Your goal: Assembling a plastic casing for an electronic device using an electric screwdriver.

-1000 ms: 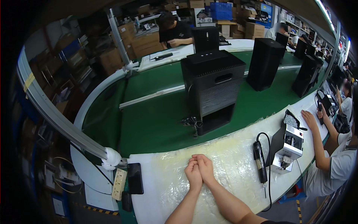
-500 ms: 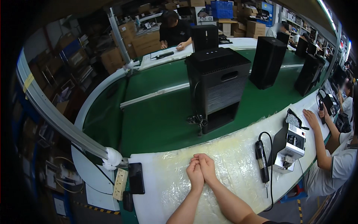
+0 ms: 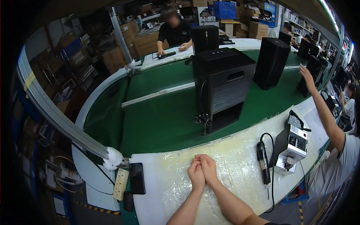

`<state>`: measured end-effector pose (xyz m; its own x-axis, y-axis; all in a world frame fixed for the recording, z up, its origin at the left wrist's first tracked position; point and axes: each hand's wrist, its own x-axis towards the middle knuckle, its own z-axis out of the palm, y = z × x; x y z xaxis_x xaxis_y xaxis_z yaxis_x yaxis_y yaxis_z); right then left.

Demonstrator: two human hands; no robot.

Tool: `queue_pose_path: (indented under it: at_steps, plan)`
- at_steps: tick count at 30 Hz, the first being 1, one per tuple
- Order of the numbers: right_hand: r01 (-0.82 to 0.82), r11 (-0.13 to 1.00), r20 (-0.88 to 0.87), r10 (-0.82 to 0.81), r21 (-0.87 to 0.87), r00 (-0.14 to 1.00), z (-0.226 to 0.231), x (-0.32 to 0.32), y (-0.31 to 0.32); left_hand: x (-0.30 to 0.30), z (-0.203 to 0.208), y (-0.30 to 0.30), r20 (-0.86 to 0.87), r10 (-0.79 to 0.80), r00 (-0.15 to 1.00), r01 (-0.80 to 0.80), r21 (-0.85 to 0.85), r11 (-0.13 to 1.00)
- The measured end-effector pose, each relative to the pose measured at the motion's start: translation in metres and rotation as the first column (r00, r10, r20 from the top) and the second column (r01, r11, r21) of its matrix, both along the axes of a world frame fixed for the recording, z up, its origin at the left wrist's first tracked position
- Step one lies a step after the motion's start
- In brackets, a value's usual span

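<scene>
1. You are wearing this fisheye camera on your head, the left one of a side-by-side pair.
2. It is looking forward and steeply down, over your left hand (image 3: 195, 177) and right hand (image 3: 208, 168), close below.
3. It is facing across the table (image 3: 150, 206) and green belt (image 3: 161, 125), toward a person in black (image 3: 177, 34) farther off.

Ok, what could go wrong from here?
The loose cable of the corded screwdriver loops beside it; the right hand could snag it and drag the tool. The bundled cord at the lower side of the large black cabinet might catch if that cabinet is shifted. The co-worker's outstretched hand could bump the slim black cabinet near it.
</scene>
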<state>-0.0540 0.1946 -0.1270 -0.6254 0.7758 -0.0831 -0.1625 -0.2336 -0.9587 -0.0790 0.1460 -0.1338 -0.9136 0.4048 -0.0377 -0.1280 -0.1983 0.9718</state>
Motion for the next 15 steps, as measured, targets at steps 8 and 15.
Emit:
queue_pose_path:
  at_steps: [8,15]
  plan:
    - [0.004,1.0,-0.011,-0.004,0.0,1.0,0.001,0.0,-0.001,-0.001,-0.007,0.001,-0.015,0.007,1.0,-0.007,0.003,1.0]
    - [0.004,1.0,-0.017,-0.004,0.0,1.0,-0.002,0.0,0.0,0.001,0.006,0.0,-0.016,-0.002,1.0,0.002,-0.018,1.0]
